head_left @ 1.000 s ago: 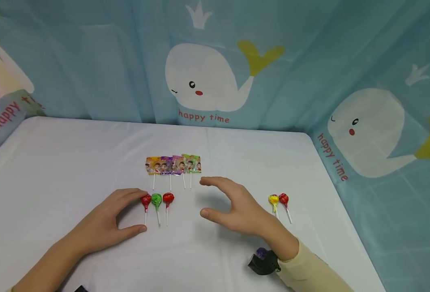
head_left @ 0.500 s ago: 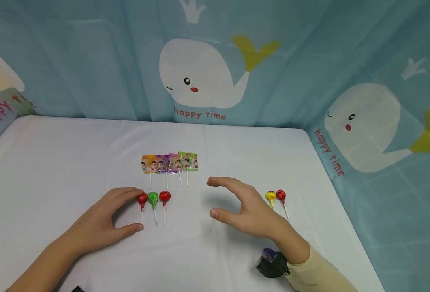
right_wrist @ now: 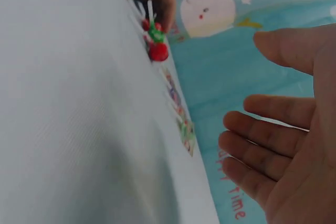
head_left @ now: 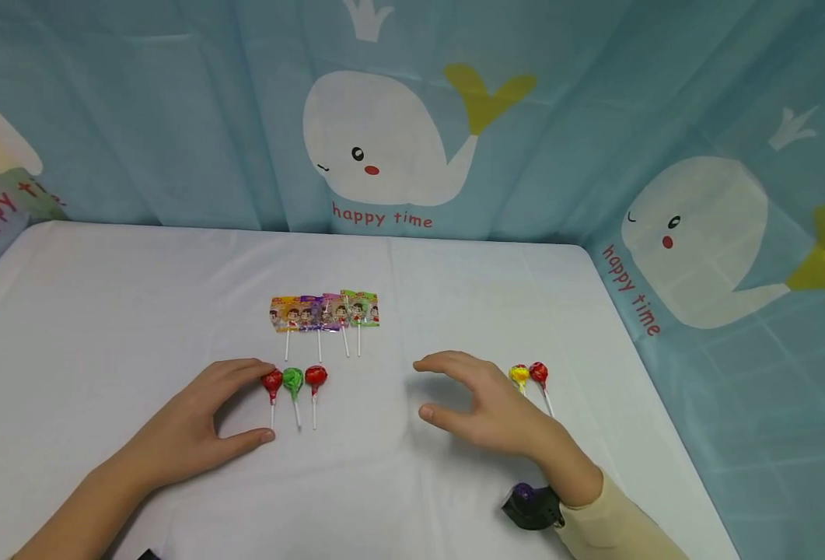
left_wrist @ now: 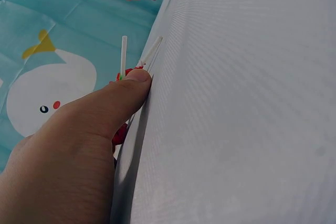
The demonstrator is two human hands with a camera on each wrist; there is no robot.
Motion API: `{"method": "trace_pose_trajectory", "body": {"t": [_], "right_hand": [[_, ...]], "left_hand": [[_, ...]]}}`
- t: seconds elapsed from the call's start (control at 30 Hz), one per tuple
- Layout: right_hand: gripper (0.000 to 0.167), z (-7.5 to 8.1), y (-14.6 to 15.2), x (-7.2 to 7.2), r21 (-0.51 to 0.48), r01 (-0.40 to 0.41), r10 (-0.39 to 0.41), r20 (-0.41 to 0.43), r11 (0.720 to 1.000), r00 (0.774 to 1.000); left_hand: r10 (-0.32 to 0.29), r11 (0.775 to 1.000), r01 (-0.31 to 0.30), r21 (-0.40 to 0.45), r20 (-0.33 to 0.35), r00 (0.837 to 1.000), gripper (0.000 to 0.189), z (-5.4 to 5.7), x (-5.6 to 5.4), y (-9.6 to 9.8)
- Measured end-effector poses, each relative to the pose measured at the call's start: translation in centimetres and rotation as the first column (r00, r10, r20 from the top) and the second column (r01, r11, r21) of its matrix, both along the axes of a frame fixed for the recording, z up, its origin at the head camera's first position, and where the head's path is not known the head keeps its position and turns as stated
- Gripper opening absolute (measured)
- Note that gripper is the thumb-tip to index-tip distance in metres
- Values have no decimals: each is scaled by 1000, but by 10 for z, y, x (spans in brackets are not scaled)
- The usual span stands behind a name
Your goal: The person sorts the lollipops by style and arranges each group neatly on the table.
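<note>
In the head view, my left hand (head_left: 195,428) rests on the white table with fingertips touching the head of the leftmost red lollipop (head_left: 272,383). Its thumb lies by the stick's lower end, apart from the fingers. A green lollipop (head_left: 293,381) and another red lollipop (head_left: 316,377) stand in line to its right, sticks toward me. My right hand (head_left: 489,404) hovers above the table, holding nothing, thumb and fingers spread apart. The right wrist view shows its palm (right_wrist: 294,156) and loosely extended fingers. In the left wrist view, my thumb (left_wrist: 121,98) hides most of the lollipops.
Behind the row lie several flat lollipops in printed wrappers (head_left: 324,313), overlapping side by side. A yellow lollipop (head_left: 519,374) and a red one (head_left: 539,372) lie right, partly behind my right arm. A black device (head_left: 534,509) sits at that wrist. A whale-print curtain (head_left: 244,117) borders the table.
My right hand has drawn back to the right, away from the lollipop row. My left hand has stayed at the leftmost red lollipop. The head view has shifted slightly.
</note>
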State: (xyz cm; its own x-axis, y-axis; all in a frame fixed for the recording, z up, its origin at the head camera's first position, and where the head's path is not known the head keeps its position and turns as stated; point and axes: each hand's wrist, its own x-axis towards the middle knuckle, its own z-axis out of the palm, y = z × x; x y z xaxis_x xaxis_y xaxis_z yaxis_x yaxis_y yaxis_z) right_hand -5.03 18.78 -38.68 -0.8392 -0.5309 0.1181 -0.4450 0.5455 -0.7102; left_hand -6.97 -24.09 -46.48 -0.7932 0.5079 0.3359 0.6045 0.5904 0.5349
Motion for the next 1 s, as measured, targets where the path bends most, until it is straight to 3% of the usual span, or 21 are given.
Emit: {"method": "trace_pose_trajectory", "body": {"t": [0.2,0.5,0.73,1.0], "right_hand": [[49,-8,14,5,41,57,-55,-62,997,997],[47,-2,31,17,115,112,-92,-165,987,982],[42,-18,39,19,61,87,-63,-316,994,947],[42,-27,44,26,27,96,-81,-347,995,934]], "left_hand": [[-7,1000,7,0,-7,1000,92,-2,-1,0],[-13,1000,13,2,-9,1000,91,-2,-2,0],[-16,1000,16,10,-7,1000,92,-2,-3,-1],[-12,1000,12,10,-5,1000,92,-2,-3,0]]}}
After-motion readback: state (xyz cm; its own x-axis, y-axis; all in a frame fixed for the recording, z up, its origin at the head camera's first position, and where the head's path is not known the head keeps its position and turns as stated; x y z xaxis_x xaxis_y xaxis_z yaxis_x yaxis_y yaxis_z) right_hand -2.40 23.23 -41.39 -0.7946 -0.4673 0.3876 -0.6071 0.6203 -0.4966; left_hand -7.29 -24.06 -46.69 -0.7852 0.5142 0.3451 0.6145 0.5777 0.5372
